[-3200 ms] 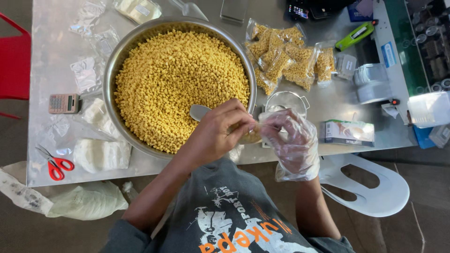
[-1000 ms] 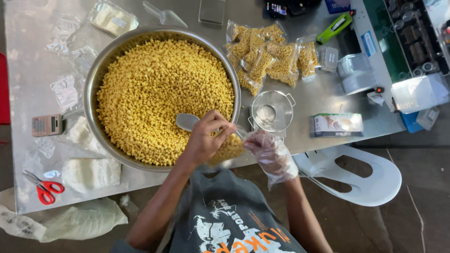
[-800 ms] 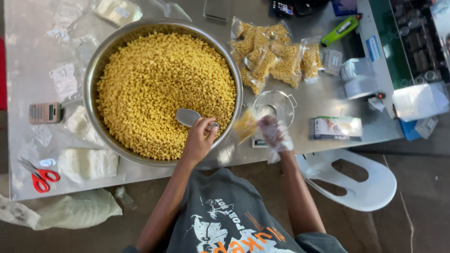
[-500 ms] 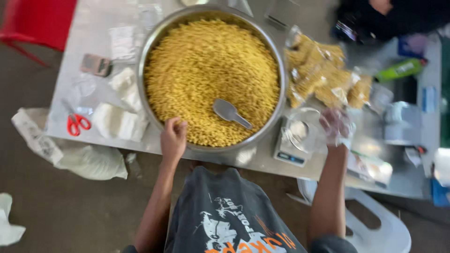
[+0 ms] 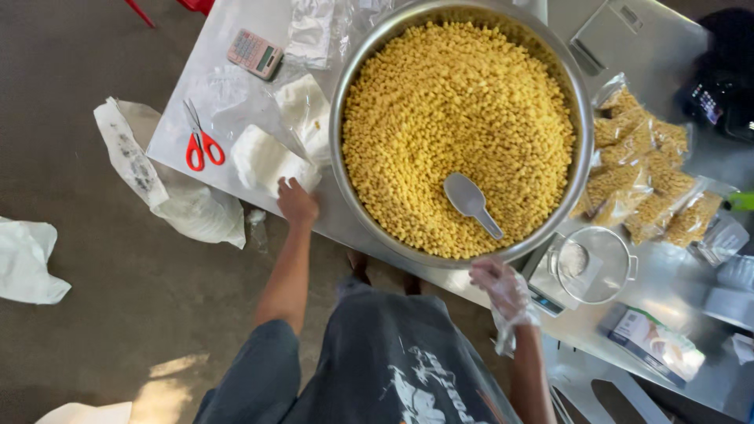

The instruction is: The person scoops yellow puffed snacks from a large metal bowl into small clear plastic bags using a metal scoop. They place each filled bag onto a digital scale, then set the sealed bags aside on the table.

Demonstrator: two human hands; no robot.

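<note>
Clear filled snack bags (image 5: 644,177) right of bowl, white-green box (image 5: 656,345), pink calculator (image 5: 254,53)

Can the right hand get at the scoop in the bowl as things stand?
Probably yes. The right hand rests at the bowl rim, and the scoop lies uncovered on the yellow pieces just beyond it, handle toward the hand.

Steel bench (image 5: 236,94) carrying a big bowl and packing gear.

A wide metal bowl (image 5: 581,118) of yellow puffed snacks is sitting at its centre. Red-handled scissors (image 5: 200,141), a pink calculator (image 5: 255,53) and stacks of clear empty bags (image 5: 271,161) are lying to one side; filled snack bags (image 5: 644,173), a small scale with a clear container (image 5: 589,263) and a small box (image 5: 656,345) are lying on the other.
</note>
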